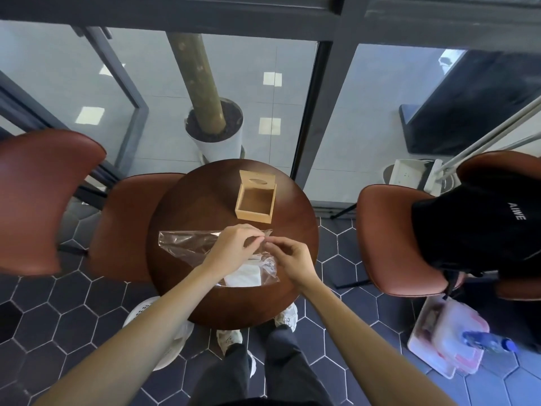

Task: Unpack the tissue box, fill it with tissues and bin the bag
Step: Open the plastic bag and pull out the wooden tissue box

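Standing round wooden table [181, 218], hex-tiled floor [44, 323]

Pretty bright daylight through the window glass [257, 83], soft shadows, ceiling lights reflected in it, heavy fisheye warping, edges a bit blurry.

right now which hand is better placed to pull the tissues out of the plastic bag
Probably right. The right hand sits directly over the white tissues at the clear plastic bag's near end, while the left hand reaches across the bag and can hold it.
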